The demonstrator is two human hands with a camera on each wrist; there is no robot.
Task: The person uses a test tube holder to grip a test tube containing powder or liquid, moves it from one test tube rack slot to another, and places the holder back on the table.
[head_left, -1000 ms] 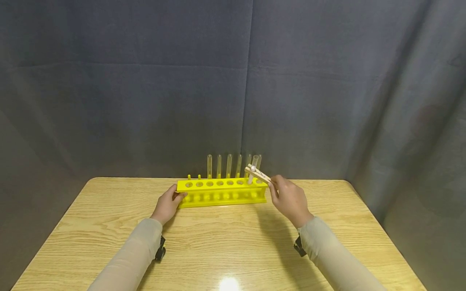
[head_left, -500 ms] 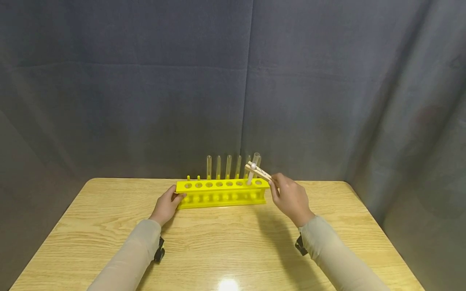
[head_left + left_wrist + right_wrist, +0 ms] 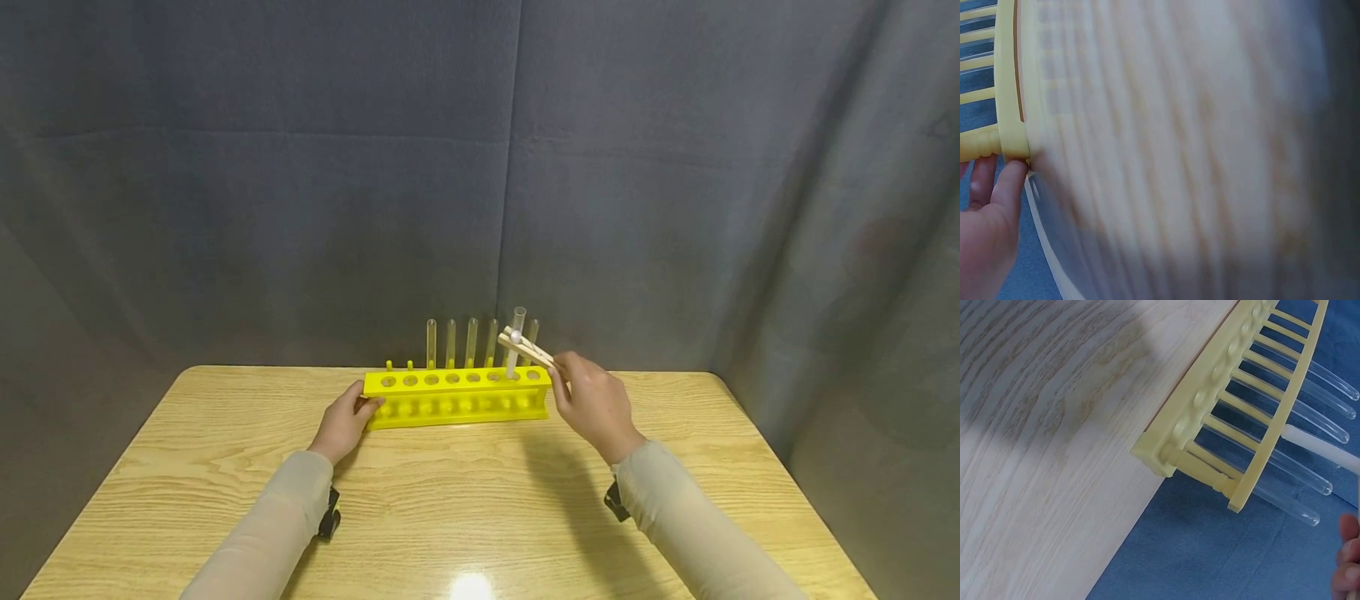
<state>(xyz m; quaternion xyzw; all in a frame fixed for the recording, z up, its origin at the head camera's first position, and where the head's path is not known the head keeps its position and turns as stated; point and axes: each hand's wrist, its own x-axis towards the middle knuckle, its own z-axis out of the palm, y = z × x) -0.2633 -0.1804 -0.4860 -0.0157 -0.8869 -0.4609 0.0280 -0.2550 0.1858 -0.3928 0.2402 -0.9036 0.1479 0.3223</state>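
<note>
A long yellow test tube rack point(image 3: 465, 387) stands near the table's far edge. My left hand point(image 3: 344, 423) holds its left end, with thumb and fingers around the upright, and in the left wrist view fingertips point(image 3: 1011, 178) touch the rack's end. My right hand point(image 3: 597, 408) grips a wooden test tube clamp point(image 3: 536, 353) by its near end. In the clamp's jaws is a glass test tube point(image 3: 518, 318) with white contents in its lower part. That tube leans slightly, its white bottom point(image 3: 1307, 442) at the rack's top plate; whether it has entered a hole cannot be told.
Several clear test tubes point(image 3: 472, 340) stand upside down on pegs along the rack's back. Two yellow pegs point(image 3: 389, 365) at the left are bare. A wooden table point(image 3: 442, 508) lies in front, and a grey curtain point(image 3: 337, 208) hangs behind.
My right hand has shifted a little left, bringing the clamp and its tube left and slightly up over the rack. The left hand still holds the rack's end.
</note>
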